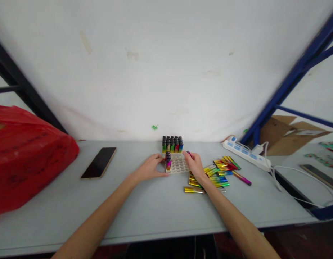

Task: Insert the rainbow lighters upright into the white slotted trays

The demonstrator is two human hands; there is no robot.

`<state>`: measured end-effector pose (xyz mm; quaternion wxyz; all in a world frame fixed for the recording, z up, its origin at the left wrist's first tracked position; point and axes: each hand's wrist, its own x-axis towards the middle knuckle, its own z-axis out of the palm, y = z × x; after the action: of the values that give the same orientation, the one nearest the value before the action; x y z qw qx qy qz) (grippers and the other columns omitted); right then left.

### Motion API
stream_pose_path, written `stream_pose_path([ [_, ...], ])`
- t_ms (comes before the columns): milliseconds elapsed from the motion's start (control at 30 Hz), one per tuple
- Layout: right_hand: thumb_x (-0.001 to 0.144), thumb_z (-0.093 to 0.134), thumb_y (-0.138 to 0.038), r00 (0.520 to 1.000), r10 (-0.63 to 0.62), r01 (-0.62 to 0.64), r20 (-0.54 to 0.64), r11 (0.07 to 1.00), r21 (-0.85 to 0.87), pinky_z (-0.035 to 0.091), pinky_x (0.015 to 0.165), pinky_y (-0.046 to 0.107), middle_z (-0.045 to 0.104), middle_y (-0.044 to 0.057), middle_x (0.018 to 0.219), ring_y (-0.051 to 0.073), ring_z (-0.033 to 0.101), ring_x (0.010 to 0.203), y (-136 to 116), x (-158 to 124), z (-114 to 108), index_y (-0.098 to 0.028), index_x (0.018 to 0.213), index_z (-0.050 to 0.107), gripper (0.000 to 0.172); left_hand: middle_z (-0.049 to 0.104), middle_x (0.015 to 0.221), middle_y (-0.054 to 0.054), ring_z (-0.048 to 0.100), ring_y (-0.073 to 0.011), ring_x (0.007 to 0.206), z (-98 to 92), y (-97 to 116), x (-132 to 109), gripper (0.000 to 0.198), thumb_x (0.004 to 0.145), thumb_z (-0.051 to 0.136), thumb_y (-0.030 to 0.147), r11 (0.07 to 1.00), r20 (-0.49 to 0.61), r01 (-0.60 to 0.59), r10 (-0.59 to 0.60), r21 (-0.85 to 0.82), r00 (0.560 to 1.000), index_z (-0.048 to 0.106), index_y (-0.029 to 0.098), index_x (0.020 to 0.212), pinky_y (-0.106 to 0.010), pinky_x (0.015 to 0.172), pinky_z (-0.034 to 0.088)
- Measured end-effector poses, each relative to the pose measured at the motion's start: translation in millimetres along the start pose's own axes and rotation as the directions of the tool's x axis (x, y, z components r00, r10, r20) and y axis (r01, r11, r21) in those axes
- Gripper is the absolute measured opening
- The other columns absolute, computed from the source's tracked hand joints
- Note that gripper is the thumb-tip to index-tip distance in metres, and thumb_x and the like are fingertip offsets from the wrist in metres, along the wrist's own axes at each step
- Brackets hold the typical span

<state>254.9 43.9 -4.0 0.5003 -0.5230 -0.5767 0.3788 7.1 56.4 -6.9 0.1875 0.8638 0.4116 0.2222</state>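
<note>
A white tray (178, 166) with rows of round holes lies on the table, a short column of purple lighters (168, 163) standing along its left side. My left hand (150, 168) steadies the tray's left edge, thumb at the near corner and fingers at the far one. Over the tray's right side, my right hand (194, 165) is closed on a purple lighter (189, 154), mostly hidden by the fingers. Just behind the tray, several multicoloured lighters (172, 144) with black tops stand upright in a tight block. Loose shiny lighters (220, 176) are piled beneath and beside my right wrist.
A phone (98, 163) lies at left, beside a big red plastic bag (28, 158). A white power strip (246, 153) with cables sits at back right, near a blue metal frame (290, 75) and a cardboard box (279, 135). The white wall (166, 72) rises behind the table.
</note>
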Motion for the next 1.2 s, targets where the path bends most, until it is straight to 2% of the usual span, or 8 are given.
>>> stream_pose_path([
  [133, 0.086, 0.052, -0.057, 0.998, -0.049, 0.044, -0.049, 0.995, -0.095, 0.021, 0.052, 0.028, 0.032, -0.004, 0.056, 0.013, 0.030, 0.057, 2, 0, 1, -0.025, 0.057, 0.038, 0.044, 0.069, 0.115, -0.011, 0.065, -0.0325, 0.110, -0.8, -3, 0, 0.063, 0.074, 0.087, 0.059, 1.000, 0.009, -0.002, 0.002, -0.022, 1.000, 0.074, 0.017, 0.119, -0.042, 0.102, 0.051],
  [300, 0.089, 0.051, -0.061, 0.996, -0.089, 0.084, -0.031, 0.987, -0.138, 0.026, 0.053, 0.028, 0.036, -0.004, 0.057, 0.014, 0.034, 0.059, -2, -1, 3, -0.025, 0.060, 0.041, 0.047, 0.069, 0.115, -0.011, 0.064, -0.0325, 0.109, -1.9, -4, 1, 0.063, 0.072, 0.088, 0.058, 0.998, 0.013, 0.007, -0.006, -0.060, 1.000, 0.074, 0.018, 0.119, -0.044, 0.101, 0.052],
  [467, 0.099, 0.049, -0.063, 0.982, -0.157, 0.170, 0.104, 0.977, -0.127, 0.035, 0.057, 0.027, 0.048, -0.004, 0.062, 0.016, 0.044, 0.061, -9, -7, 2, -0.024, 0.076, 0.050, 0.045, 0.070, 0.116, -0.011, 0.065, -0.0325, 0.109, -1.6, -6, 1, 0.066, 0.070, 0.090, 0.058, 0.996, 0.006, 0.011, -0.010, -0.086, 1.000, 0.074, 0.018, 0.120, -0.044, 0.102, 0.052],
  [567, 0.105, 0.045, -0.057, 0.943, -0.244, 0.284, 0.225, 0.944, -0.167, 0.040, 0.063, 0.028, 0.056, -0.002, 0.068, 0.017, 0.050, 0.064, -13, -10, 1, -0.025, 0.083, 0.051, 0.040, 0.070, 0.118, -0.011, 0.064, -0.0323, 0.108, -1.4, -6, 2, 0.065, 0.069, 0.090, 0.057, 0.995, 0.012, 0.020, -0.019, -0.101, 1.000, 0.074, 0.018, 0.119, -0.043, 0.102, 0.051],
  [700, 0.106, 0.050, -0.051, 0.849, -0.428, 0.515, 0.308, 0.801, -0.305, 0.042, 0.073, 0.029, 0.062, 0.003, 0.084, 0.019, 0.055, 0.078, -15, -12, 1, -0.022, 0.080, 0.053, 0.039, 0.069, 0.112, -0.011, 0.064, -0.0325, 0.106, -1.4, -6, 2, 0.067, 0.068, 0.091, 0.058, 0.996, 0.018, 0.027, -0.025, -0.091, 1.000, 0.075, 0.017, 0.118, -0.042, 0.098, 0.051],
  [833, 0.107, 0.051, -0.049, 0.860, -0.371, 0.489, 0.351, 0.798, -0.353, 0.038, 0.064, 0.028, 0.061, -0.001, 0.070, 0.016, 0.052, 0.063, -12, -12, 2, -0.022, 0.077, 0.054, 0.041, 0.069, 0.108, -0.010, 0.064, -0.0313, 0.103, -1.6, -5, 2, 0.063, 0.068, 0.091, 0.057, 0.995, 0.012, 0.022, -0.021, -0.097, 1.000, 0.077, 0.017, 0.115, -0.040, 0.095, 0.051],
  [967, 0.106, 0.055, -0.047, 0.843, -0.324, 0.479, 0.430, 0.815, -0.325, 0.042, 0.066, 0.027, 0.069, 0.001, 0.075, 0.017, 0.061, 0.067, -10, -12, 3, -0.020, 0.085, 0.063, 0.036, 0.069, 0.109, -0.010, 0.064, -0.0312, 0.103, -2.2, -3, 1, 0.061, 0.070, 0.090, 0.057, 0.996, 0.016, 0.013, -0.012, -0.084, 1.000, 0.077, 0.017, 0.114, -0.040, 0.094, 0.051],
  [1200, 0.107, 0.058, -0.041, 0.753, -0.324, 0.625, 0.572, 0.623, -0.470, 0.048, 0.081, 0.031, 0.074, 0.009, 0.098, 0.022, 0.069, 0.089, -10, -15, 7, -0.017, 0.105, 0.066, 0.025, 0.068, 0.110, -0.010, 0.063, -0.0301, 0.104, -2.2, -3, 1, 0.062, 0.073, 0.089, 0.054, 0.998, 0.029, 0.006, -0.004, -0.067, 1.000, 0.074, 0.017, 0.119, -0.039, 0.095, 0.051],
])
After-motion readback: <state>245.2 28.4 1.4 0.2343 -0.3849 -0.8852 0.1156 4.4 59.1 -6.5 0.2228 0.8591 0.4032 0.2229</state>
